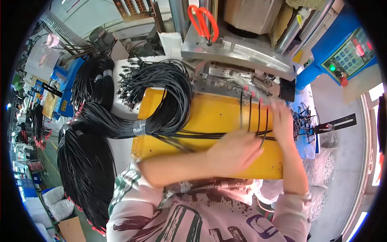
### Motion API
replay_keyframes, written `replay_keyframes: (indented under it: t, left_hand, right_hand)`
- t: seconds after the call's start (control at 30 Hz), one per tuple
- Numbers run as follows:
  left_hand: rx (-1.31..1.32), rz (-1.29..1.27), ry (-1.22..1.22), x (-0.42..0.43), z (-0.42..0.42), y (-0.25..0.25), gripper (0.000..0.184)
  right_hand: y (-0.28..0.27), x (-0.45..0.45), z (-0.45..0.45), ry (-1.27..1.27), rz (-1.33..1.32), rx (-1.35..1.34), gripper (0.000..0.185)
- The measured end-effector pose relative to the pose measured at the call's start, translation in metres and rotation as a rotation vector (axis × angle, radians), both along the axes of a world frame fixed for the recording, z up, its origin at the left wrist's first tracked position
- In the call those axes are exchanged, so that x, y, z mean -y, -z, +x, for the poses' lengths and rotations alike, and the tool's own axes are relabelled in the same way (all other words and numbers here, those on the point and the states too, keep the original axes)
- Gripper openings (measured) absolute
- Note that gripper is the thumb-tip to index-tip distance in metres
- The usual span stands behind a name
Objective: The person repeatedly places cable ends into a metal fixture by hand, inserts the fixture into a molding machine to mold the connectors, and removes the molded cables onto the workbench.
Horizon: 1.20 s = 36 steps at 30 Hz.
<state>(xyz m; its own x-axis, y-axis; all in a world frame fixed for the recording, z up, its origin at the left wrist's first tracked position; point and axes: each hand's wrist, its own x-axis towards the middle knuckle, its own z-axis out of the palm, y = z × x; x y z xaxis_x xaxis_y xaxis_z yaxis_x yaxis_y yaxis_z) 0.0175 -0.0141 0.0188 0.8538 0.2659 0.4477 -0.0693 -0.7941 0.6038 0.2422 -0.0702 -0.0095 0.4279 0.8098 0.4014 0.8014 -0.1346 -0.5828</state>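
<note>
My left hand [238,151] is over the yellow board [201,161], blurred by motion. Its fingers are curled, and the lower end of a black cable [266,121] meets their tips. Higher up, my right hand [283,121] is beside that cable's upper part; its fingertips are smeared, so their grip does not show. Several black cables [250,113] stand side by side between my hands, with red tips toward the metal mould [229,72]. More black cables [201,135] run left under my left hand to a taped bundle [173,97].
A steel press plate [242,52] overhangs the mould, with orange-handled scissors [203,24] on it. Right of it is a blue control box [342,52]. Cut cable ends [304,123] lie by a black slotted bracket [336,124]. A large cable bundle [86,169] hangs at left.
</note>
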Motion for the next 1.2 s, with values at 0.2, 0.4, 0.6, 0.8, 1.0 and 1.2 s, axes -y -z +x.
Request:
replay_keyframes:
  t: [0.2, 0.4, 0.6, 0.8, 1.0, 1.2]
  left_hand:
    - [0.099, -0.021, -0.357, -0.089, 0.096, 0.016, 0.022]
    - [-0.228, -0.048, -0.434, -0.120, 0.080, 0.013, 0.029]
    - [-0.075, 0.163, -0.632, -0.124, 0.071, 0.009, 0.046]
    - [-0.251, 0.368, -0.876, -0.136, 0.085, 0.036, 0.063]
    - [-0.468, 0.190, -0.770, -0.141, 0.078, 0.008, 0.067]
    - [-0.077, 0.137, -0.608, -0.077, 0.026, 0.008, 0.051]
  right_hand:
    - [0.034, -0.174, 0.096, 0.080, -0.235, 0.288, 0.043]
    - [0.050, -0.202, 0.120, 0.124, -0.258, 0.353, 0.056]
    - [0.028, -0.179, 0.095, -0.028, -0.250, 0.051, 0.056]
    - [0.013, -0.175, 0.076, -0.068, -0.257, -0.143, 0.056]
    - [0.006, -0.161, 0.061, -0.044, -0.204, 0.071, 0.052]
    - [-0.014, -0.113, -0.005, 0.043, -0.069, 0.171, 0.034]
